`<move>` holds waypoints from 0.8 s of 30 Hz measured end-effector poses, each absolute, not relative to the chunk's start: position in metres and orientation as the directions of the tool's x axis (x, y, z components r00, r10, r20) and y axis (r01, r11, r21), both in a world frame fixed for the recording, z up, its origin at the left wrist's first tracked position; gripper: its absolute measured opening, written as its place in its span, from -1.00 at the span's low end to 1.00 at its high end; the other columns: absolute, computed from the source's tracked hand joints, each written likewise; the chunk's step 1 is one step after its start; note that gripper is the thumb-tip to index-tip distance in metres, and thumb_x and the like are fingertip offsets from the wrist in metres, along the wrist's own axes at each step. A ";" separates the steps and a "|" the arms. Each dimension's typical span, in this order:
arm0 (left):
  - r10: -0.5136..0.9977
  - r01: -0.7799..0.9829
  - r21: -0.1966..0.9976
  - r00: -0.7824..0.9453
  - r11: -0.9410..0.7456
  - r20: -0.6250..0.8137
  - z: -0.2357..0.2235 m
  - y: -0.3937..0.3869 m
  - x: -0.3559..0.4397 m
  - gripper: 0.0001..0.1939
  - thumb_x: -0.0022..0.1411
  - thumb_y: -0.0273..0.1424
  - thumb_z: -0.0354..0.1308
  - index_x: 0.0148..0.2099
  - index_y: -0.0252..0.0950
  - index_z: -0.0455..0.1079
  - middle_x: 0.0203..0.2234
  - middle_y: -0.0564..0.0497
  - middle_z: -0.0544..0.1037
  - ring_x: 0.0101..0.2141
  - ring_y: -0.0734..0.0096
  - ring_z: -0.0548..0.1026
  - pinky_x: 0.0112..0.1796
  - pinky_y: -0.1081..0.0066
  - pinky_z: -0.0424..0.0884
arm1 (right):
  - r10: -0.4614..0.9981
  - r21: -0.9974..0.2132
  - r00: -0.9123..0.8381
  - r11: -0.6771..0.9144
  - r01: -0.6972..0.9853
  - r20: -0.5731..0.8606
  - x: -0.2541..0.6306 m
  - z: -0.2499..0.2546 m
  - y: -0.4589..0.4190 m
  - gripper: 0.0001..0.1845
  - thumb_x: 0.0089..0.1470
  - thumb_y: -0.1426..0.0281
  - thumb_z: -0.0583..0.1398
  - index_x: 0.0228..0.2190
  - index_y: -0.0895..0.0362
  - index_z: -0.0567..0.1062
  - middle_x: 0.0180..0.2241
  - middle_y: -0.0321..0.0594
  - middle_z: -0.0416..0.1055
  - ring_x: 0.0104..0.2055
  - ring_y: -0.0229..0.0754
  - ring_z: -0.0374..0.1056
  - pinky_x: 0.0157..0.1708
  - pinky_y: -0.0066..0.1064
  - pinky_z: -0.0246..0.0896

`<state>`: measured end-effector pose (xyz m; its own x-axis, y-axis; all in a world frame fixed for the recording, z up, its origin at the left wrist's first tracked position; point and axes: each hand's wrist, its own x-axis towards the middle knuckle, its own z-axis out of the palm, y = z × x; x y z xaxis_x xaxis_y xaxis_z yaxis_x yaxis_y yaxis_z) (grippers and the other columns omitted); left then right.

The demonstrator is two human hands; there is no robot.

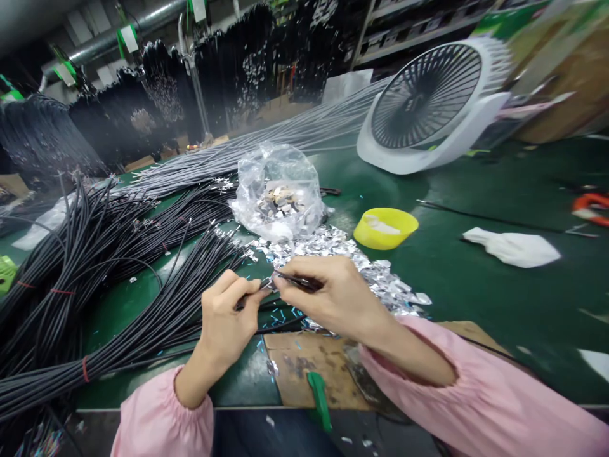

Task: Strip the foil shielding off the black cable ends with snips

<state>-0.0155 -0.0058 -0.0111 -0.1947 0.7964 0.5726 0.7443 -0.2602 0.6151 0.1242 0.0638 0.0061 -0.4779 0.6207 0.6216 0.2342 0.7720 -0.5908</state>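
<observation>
My left hand (227,320), in a pink sleeve, is closed on a black cable (242,302) near its stripped end. Close beside it, my right hand (340,295) grips dark tweezers (301,281), whose tips point left at the cable end. The two hands almost meet, and the fingers partly hide the fine wires between them. Under and behind the right hand spreads a heap of silvery foil scraps (394,285). Small blue bits of wire sleeve (280,314) lie just below the hands. A bundle of black cables (190,285) fans out to the left.
A clear plastic bag (297,168) with small metal pieces stands behind the hands. Right of it are a yellow dish (397,238), a white fan (380,155) and a white cloth-like piece (518,247). Stained cardboard (295,365) and a green-handled tool (318,397) lie at the front edge.
</observation>
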 end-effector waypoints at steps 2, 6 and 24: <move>0.843 0.679 0.695 -0.214 -0.235 0.494 -0.008 -0.004 -0.018 -0.87 0.05 -0.43 0.25 -0.51 -0.30 0.43 -0.62 0.11 0.35 -0.58 0.59 0.32 -0.56 0.55 0.22 | 0.547 -0.504 -0.481 0.833 0.228 0.685 0.125 0.006 0.064 -0.78 -0.03 0.53 0.08 -0.64 0.21 0.42 -0.70 -0.32 0.28 -0.67 -0.40 0.13 -0.67 -0.58 0.02; 0.932 0.490 0.855 -0.205 -0.168 0.300 -0.002 -0.003 -0.024 -0.87 0.02 -0.34 0.27 -0.47 -0.29 0.47 -0.59 0.06 0.47 -0.55 0.50 0.39 -0.52 0.50 0.30 | 0.445 -0.395 -0.498 0.895 0.208 0.745 0.126 0.005 0.064 -0.77 0.01 0.54 0.06 -0.60 0.22 0.41 -0.67 -0.27 0.31 -0.63 -0.37 0.19 -0.62 -0.56 0.08; 0.986 0.274 0.961 -0.151 -0.025 0.069 0.010 -0.003 -0.029 -0.83 0.02 -0.34 0.22 -0.51 -0.34 0.48 -0.62 0.04 0.48 -0.56 0.52 0.34 -0.51 0.51 0.24 | 0.433 -0.434 -0.516 0.892 0.127 0.739 0.128 0.010 0.062 -0.79 0.02 0.55 0.06 -0.50 0.27 0.49 -0.63 -0.23 0.37 -0.61 -0.38 0.22 -0.59 -0.57 0.13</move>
<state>-0.0294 -0.0027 0.0099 -0.1513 0.9861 0.0688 0.2741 -0.0250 0.9614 0.1276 0.0618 0.0099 -0.5157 0.4332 0.7391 0.1274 0.8919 -0.4339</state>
